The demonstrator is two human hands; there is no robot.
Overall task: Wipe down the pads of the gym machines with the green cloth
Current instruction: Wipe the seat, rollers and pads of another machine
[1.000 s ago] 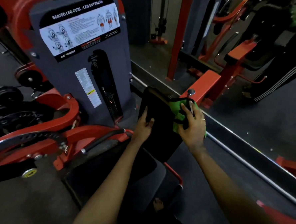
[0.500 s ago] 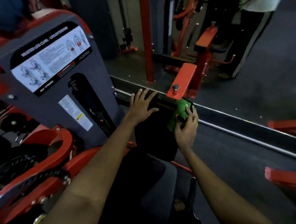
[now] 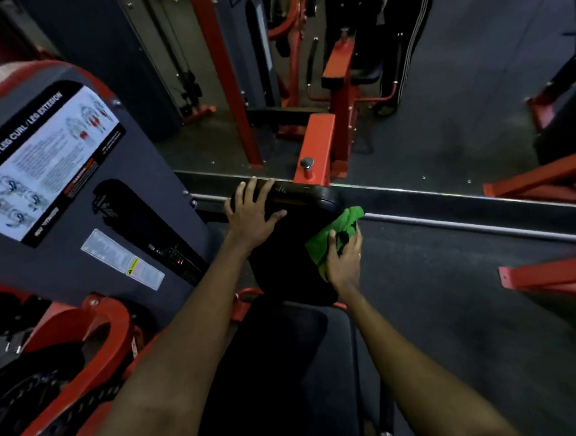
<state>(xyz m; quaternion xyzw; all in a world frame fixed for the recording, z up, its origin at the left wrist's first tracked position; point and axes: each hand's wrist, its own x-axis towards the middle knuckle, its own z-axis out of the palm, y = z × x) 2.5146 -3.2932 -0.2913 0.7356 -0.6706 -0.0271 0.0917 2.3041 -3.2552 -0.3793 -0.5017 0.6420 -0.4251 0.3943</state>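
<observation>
A black back pad (image 3: 287, 251) of the seated leg curl machine stands upright ahead of me, above the black seat pad (image 3: 288, 359). My left hand (image 3: 251, 215) rests on the pad's top left corner, fingers spread over its edge. My right hand (image 3: 344, 258) holds the bunched green cloth (image 3: 334, 230) against the pad's right edge, thumb on the cloth's front; its fingers are partly hidden behind the cloth.
The grey weight-stack cover (image 3: 87, 210) with its instruction label stands to the left, red frame arms (image 3: 94, 324) below it. A floor mirror edge (image 3: 447, 204) runs behind the pad. A red post with a pin (image 3: 314, 152) rises behind the pad. A person in striped trousers (image 3: 400, 35) stands far back.
The green cloth and my right hand have slid down along the pad's right edge. My left hand stays on the pad's top. The view has tilted and drawn closer.
</observation>
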